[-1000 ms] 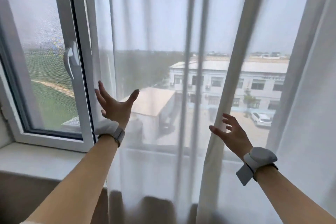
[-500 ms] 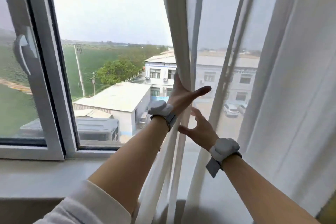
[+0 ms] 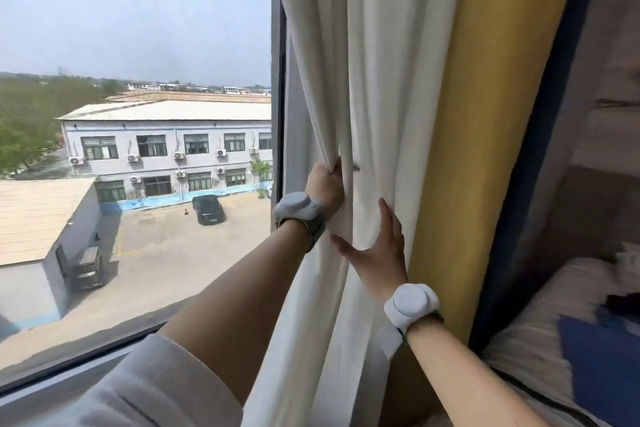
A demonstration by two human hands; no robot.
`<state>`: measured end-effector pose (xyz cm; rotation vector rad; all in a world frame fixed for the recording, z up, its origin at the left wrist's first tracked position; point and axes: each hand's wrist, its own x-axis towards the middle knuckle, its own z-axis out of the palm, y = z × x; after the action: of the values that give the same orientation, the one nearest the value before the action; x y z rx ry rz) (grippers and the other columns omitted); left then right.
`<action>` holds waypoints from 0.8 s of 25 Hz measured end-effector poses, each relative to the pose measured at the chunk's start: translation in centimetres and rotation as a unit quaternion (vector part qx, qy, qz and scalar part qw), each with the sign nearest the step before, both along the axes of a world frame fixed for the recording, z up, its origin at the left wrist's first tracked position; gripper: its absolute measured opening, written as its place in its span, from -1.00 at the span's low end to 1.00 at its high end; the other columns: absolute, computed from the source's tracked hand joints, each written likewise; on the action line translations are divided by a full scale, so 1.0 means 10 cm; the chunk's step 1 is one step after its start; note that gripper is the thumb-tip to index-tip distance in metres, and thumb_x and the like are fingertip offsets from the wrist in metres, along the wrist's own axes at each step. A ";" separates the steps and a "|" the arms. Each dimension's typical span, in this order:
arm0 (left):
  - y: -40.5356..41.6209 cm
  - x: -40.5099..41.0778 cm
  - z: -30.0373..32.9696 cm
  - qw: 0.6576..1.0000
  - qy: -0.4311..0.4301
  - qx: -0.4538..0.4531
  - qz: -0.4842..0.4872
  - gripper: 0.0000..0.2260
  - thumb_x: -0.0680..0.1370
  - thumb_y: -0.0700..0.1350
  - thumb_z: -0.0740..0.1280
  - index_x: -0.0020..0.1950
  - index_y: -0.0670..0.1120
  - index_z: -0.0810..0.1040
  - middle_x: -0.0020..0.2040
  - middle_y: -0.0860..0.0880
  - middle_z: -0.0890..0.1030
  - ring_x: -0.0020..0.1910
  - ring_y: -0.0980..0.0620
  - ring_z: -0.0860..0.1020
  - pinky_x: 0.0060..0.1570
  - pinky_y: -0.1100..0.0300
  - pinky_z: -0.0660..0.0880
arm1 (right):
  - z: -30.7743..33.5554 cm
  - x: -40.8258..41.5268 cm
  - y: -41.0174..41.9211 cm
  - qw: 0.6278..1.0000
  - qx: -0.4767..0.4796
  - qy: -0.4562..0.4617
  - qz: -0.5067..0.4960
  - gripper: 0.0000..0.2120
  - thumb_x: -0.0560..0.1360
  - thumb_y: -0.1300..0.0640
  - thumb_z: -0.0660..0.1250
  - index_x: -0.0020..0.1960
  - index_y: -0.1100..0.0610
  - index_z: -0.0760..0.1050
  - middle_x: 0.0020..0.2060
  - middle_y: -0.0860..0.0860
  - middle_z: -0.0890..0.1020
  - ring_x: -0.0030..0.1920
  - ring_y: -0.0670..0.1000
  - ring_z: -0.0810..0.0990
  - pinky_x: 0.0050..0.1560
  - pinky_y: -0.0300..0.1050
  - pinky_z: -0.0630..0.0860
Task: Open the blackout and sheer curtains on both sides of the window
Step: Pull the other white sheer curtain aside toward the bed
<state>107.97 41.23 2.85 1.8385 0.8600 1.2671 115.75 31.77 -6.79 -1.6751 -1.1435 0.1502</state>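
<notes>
The white sheer curtain hangs bunched in thick folds at the right side of the window. My left hand is closed around a fold of it at mid height. My right hand lies flat on the sheer just below, fingers spread. Right of the sheer hangs the yellow blackout curtain with a dark blue edge, gathered at the window's side. Both wrists wear white bands.
The window glass on the left is uncovered and shows buildings and a yard outside. The sill runs along the bottom left. A bed with beige and blue bedding sits at the lower right, close to the curtains.
The sheer curtain has gone from spread over the glass to bunched at the right. Both hands moved right with it; my left hand closed on a fold.
</notes>
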 end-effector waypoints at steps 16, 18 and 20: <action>0.34 2.36 -0.02 0.985 -0.160 0.062 -0.020 -0.37 0.43 0.25 0.39 0.41 0.11 0.26 0.15 0.16 0.60 0.13 0.19 0.58 0.05 0.35 0.52 | -0.13 2.41 0.78 0.988 -0.086 0.112 0.063 -0.60 0.57 -0.16 0.30 -0.31 0.08 0.41 -0.44 -0.10 0.44 -0.35 0.02 0.49 -0.30 -0.17 0.34; 0.53 2.56 -0.02 0.988 -0.133 0.059 0.044 -0.67 0.54 0.15 0.29 0.17 -0.04 0.49 -0.14 0.17 0.61 -0.10 0.12 0.62 -0.20 0.36 0.51 | -0.16 2.49 0.92 0.987 -0.102 0.100 0.073 -0.58 0.58 -0.16 0.28 -0.29 0.12 0.39 -0.44 -0.07 0.41 -0.35 0.05 0.45 -0.28 -0.14 0.32; 0.66 2.76 -0.03 0.989 -0.129 0.034 0.066 -0.68 0.61 0.10 0.17 -0.09 -0.13 0.51 -0.33 0.09 0.52 -0.33 0.08 0.52 -0.30 0.21 0.43 | -0.15 2.57 1.02 0.987 -0.098 0.103 0.077 -0.60 0.55 -0.14 0.30 -0.28 0.13 0.38 -0.45 -0.05 0.40 -0.37 0.05 0.43 -0.28 -0.14 0.30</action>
<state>135.58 47.80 2.58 1.6439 0.8157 1.5947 141.43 41.98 -8.33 -1.6944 -1.1286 0.5368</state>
